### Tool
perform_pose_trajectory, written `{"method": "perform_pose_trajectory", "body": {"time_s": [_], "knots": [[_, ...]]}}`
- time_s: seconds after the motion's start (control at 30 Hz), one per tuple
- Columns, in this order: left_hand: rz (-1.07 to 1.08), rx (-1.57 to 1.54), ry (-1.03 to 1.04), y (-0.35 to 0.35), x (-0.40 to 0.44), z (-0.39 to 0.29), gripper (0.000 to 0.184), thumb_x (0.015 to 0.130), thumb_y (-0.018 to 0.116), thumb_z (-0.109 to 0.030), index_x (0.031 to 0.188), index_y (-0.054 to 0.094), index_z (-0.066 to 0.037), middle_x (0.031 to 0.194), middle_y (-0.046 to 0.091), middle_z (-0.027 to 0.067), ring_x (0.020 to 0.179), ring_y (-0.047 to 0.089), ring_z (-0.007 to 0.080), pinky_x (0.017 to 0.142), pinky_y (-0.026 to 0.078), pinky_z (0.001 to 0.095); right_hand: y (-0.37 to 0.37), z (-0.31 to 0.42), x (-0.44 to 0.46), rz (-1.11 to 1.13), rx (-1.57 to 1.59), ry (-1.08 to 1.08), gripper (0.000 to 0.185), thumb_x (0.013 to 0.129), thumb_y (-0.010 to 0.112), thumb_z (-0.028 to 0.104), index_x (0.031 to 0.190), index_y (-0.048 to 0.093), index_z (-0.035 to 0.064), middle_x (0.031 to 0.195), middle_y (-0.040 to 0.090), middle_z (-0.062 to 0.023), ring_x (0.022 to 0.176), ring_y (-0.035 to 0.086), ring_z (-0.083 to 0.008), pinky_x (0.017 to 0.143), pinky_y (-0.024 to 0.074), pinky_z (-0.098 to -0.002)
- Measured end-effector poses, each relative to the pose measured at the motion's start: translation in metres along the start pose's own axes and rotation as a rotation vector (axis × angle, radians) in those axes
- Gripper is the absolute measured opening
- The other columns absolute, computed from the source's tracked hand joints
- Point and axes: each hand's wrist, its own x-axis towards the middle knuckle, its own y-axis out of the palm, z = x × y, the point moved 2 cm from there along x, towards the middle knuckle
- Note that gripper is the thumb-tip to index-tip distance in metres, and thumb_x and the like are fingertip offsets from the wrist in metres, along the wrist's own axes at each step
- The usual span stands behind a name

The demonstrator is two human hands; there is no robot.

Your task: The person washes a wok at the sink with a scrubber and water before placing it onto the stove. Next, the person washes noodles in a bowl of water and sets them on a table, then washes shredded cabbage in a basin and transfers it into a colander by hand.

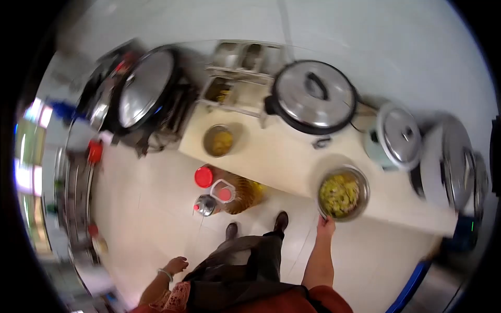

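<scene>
My right hand (326, 225) grips the near rim of a round metal bowl (365, 202), which is at the front edge of the cream counter. Chopped yellow-green food (339, 194) with paler bits fills much of the bowl. My left hand (177, 264), with a bracelet at the wrist, hangs low beside my dark apron (235, 266). Its fingers are loosely bent and apart, with nothing visible in them. A smaller metal bowl (210, 141) with yellow pieces in it stands farther left on the counter.
On the counter (271, 156) are a large lidded electric pan (314, 96), a pale green cooker (399, 136) and a seasoning rack (248, 96). A big lidded wok (146, 88) sits on a stove at left. Oil jugs (237, 193) stand on the floor near my feet.
</scene>
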Motion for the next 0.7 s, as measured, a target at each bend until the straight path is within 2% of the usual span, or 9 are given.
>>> {"method": "perform_pose_trajectory", "body": {"time_s": [0.03, 0.07, 0.1, 0.13, 0.17, 0.2, 0.47, 0.6, 0.7], "knots": [[-0.035, -0.407, -0.347, 0.010, -0.012, -0.025, 0.032, 0.077, 0.063, -0.015, 0.108, 0.060, -0.009, 0.119, 0.057, 0.0162, 0.111, 0.054, 0.0313, 0.089, 0.049, 0.0385, 0.005, 0.003, 0.010, 0.003, 0.026, 0.037, 0.021, 0.089, 0.047, 0.003, 0.108, 0.051, -0.0056, 0.103, 0.056, -0.0149, 0.093, 0.058, -0.0281, 0.085, 0.0542, -0.0396], [-0.067, -0.370, -0.507, 0.008, -0.025, -0.060, 0.030, 0.077, 0.061, -0.016, 0.107, 0.061, -0.010, 0.122, 0.055, 0.0162, 0.115, 0.051, 0.0317, 0.090, 0.048, 0.0396, 0.011, 0.006, 0.019, 0.002, 0.049, 0.077, 0.021, 0.091, 0.046, 0.004, 0.108, 0.052, -0.0057, 0.101, 0.057, -0.0141, 0.091, 0.058, -0.0271, 0.084, 0.0544, -0.0380], [0.018, 0.247, 0.042, 0.041, -0.016, -0.024, 0.035, 0.082, 0.058, -0.025, 0.112, 0.060, -0.009, 0.119, 0.058, 0.0163, 0.115, 0.052, 0.0315, 0.090, 0.048, 0.0388, 0.017, 0.006, 0.027, 0.033, 0.084, 0.089, 0.019, 0.091, 0.046, 0.005, 0.104, 0.053, -0.0067, 0.099, 0.059, -0.0146, 0.091, 0.059, -0.0269, 0.083, 0.0546, -0.0386], [-0.144, 0.331, 0.187, 0.048, -0.021, -0.024, 0.044, 0.084, 0.057, -0.033, 0.119, 0.056, -0.006, 0.110, 0.064, 0.0146, 0.108, 0.057, 0.0311, 0.089, 0.047, 0.0380, 0.020, 0.004, 0.035, 0.060, 0.130, 0.098, 0.018, 0.092, 0.046, 0.005, 0.100, 0.054, -0.0078, 0.097, 0.060, -0.0152, 0.092, 0.059, -0.0267, 0.083, 0.0548, -0.0391], [-0.155, -0.285, -0.350, 0.023, -0.030, -0.069, 0.050, 0.085, 0.055, -0.036, 0.125, 0.053, -0.006, 0.107, 0.065, 0.0131, 0.101, 0.060, 0.0303, 0.089, 0.047, 0.0374, 0.019, 0.003, 0.045, 0.038, 0.083, 0.086, 0.020, 0.094, 0.046, 0.008, 0.103, 0.053, -0.0078, 0.096, 0.060, -0.0154, 0.092, 0.059, -0.0268, 0.084, 0.0548, -0.0392], [-0.199, -0.421, -0.392, -0.001, -0.046, -0.107, 0.047, 0.086, 0.053, -0.034, 0.125, 0.052, -0.007, 0.108, 0.065, 0.0128, 0.101, 0.061, 0.0298, 0.089, 0.047, 0.0376, 0.025, 0.002, 0.051, 0.018, 0.048, 0.056, 0.023, 0.095, 0.046, 0.012, 0.105, 0.053, -0.0079, 0.096, 0.059, -0.0156, 0.093, 0.059, -0.0268, 0.085, 0.0549, -0.0394], [-0.406, -0.661, -0.304, 0.044, -0.075, -0.079, 0.046, 0.087, 0.052, -0.035, 0.123, 0.053, -0.006, 0.105, 0.065, 0.0151, 0.099, 0.061, 0.0313, 0.088, 0.047, 0.0369, 0.050, -0.033, -0.020, 0.136, -0.265, 0.024, 0.034, 0.096, 0.050, 0.023, 0.112, 0.047, -0.0066, 0.104, 0.055, -0.0166, 0.093, 0.057, -0.0254, 0.083, 0.0532, -0.0344], [-0.444, -0.733, -0.398, 0.111, -0.111, -0.015, 0.046, 0.086, 0.053, -0.035, 0.121, 0.055, -0.006, 0.104, 0.066, 0.0152, 0.099, 0.062, 0.0304, 0.088, 0.048, 0.0368, 0.006, -0.093, -0.063, 0.361, -0.960, 0.162, 0.016, 0.086, 0.057, 0.012, 0.098, 0.057, 0.0011, 0.090, 0.060, -0.0117, 0.078, 0.061, -0.0225, 0.069, 0.0540, -0.0335], [-0.422, -0.813, -0.477, 0.196, -0.124, 0.057, 0.046, 0.084, 0.055, -0.034, 0.121, 0.056, -0.007, 0.104, 0.066, 0.0144, 0.099, 0.062, 0.0281, 0.088, 0.048, 0.0361, -0.033, -0.151, -0.119, 0.448, -1.404, 0.169, 0.023, 0.081, 0.059, 0.007, 0.103, 0.055, 0.0014, 0.090, 0.060, -0.0117, 0.074, 0.061, -0.0226, 0.066, 0.0534, -0.0345]]}}
